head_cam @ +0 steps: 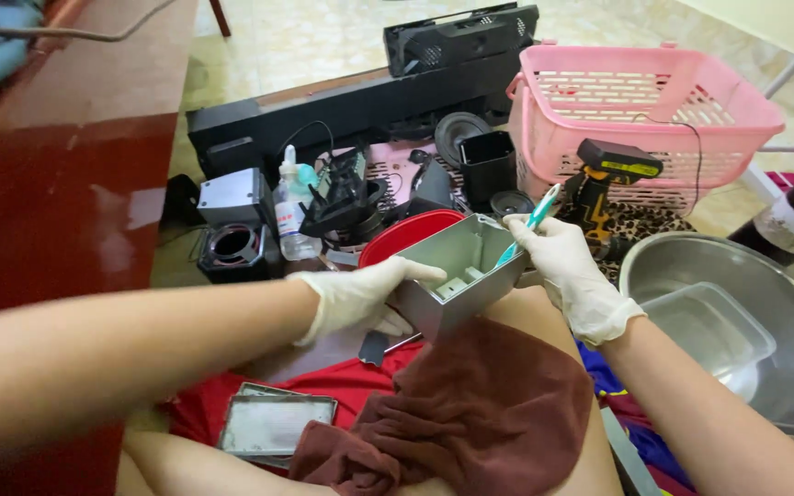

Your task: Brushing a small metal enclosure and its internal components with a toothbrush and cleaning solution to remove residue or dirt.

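Observation:
My left hand [360,298], in a white glove, grips the near side of a grey metal box casing [457,276] and holds it tilted over my lap. The gloved right hand [567,266] holds a teal toothbrush [527,225], with its bristle end down inside the open box. A dark brown towel [480,404] lies over my knee just below the box. Behind the box sits a red round lid [406,234].
A pink plastic basket [645,110] stands at the back right with a yellow-black power tool [604,184] before it. A steel basin [737,321] holding a clear tub sits right. Black speaker parts [351,110], a clear bottle [291,211] and a grey panel [273,424] lie around.

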